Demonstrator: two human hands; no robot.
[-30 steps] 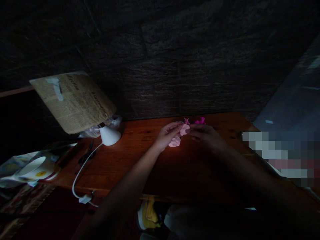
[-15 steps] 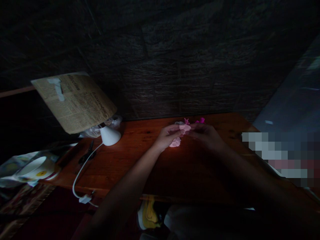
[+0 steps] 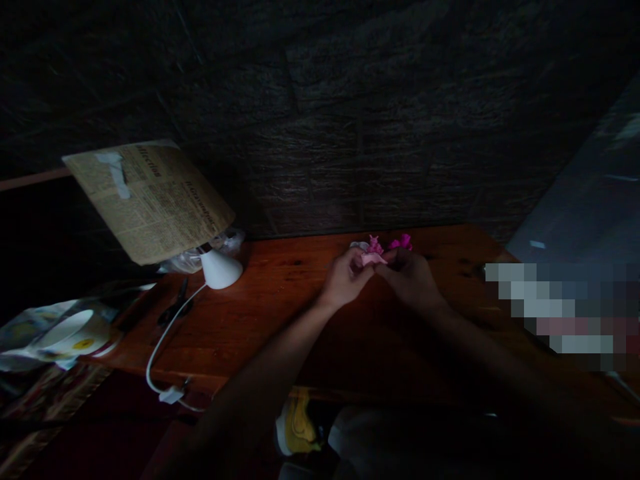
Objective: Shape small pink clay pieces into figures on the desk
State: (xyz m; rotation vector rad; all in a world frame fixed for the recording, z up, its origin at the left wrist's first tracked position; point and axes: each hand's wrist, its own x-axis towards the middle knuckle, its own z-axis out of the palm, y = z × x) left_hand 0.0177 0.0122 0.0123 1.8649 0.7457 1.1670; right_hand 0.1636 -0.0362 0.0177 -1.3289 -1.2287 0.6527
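Observation:
A pale pink, thin, soft-looking piece [image 3: 373, 258] is pinched between both hands above the wooden table [image 3: 260, 313]. I cannot make out its material. My left hand [image 3: 347, 277] grips its left side with thumb and fingers, and my right hand [image 3: 413, 275] grips the right side. Just behind the fingers lie a crumpled pink piece [image 3: 375, 244] and a bright magenta piece [image 3: 401, 242]. Something whitish and clear [image 3: 359, 246] shows beside them, partly covered by my left hand.
A white lamp base [image 3: 221, 269] under a newsprint-patterned shade [image 3: 150, 200] stands at the left, its cable [image 3: 159, 350] hanging over the front edge. Dark scissors [image 3: 175, 305] lie near it. A white round container [image 3: 75, 333] is farther left. A dark brick-patterned wall [image 3: 320, 133] rises behind.
The pale pink piece has tilted and looks narrower. My hands have drawn closer, fingers more bent. The second pale pink lump by my left wrist is now out of sight behind that hand.

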